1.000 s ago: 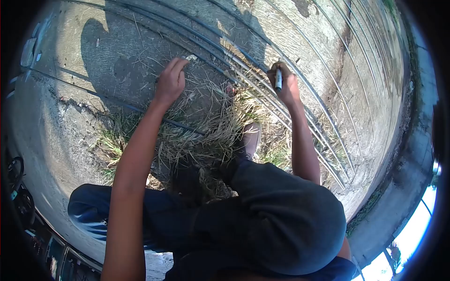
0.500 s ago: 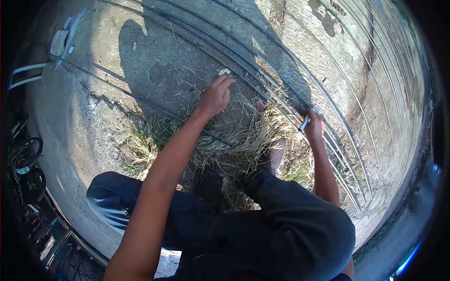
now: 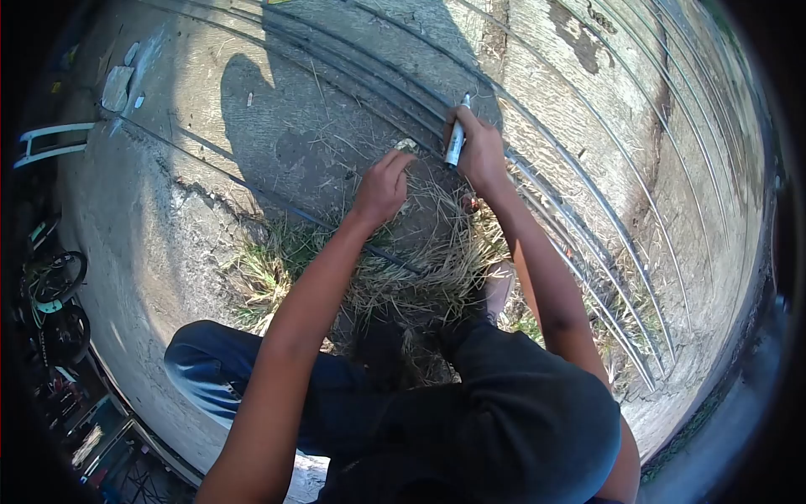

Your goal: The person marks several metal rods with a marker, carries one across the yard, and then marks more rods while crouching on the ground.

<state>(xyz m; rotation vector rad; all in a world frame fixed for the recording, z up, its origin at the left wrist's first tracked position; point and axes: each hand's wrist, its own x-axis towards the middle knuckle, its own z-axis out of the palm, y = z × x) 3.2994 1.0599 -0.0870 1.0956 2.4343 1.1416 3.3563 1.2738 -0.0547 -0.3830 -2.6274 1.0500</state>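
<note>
My right hand [image 3: 481, 154] is closed around a white marker-like pen [image 3: 455, 144], its narrow end pointing up and away from me. It is over the long dark rods [image 3: 382, 71] on the ground. To its left, my left hand [image 3: 382, 191] has curled fingers pressed together. A small pale yellowish piece [image 3: 405, 145] shows at its fingertips; I cannot make out what it is or whether it is gripped. Dry cut grass [image 3: 420, 252] lies below both hands, around my feet.
More thin rods [image 3: 621, 134] curve across the concrete ground on the right. A broken slab piece [image 3: 117, 88] and a white metal frame [image 3: 54, 139] are at the upper left. A bicycle [image 3: 60, 286] stands at the left edge.
My right hand has moved left and away from me with the pen, from low on the rods to beside my left hand. My left hand stays in nearly the same place.
</note>
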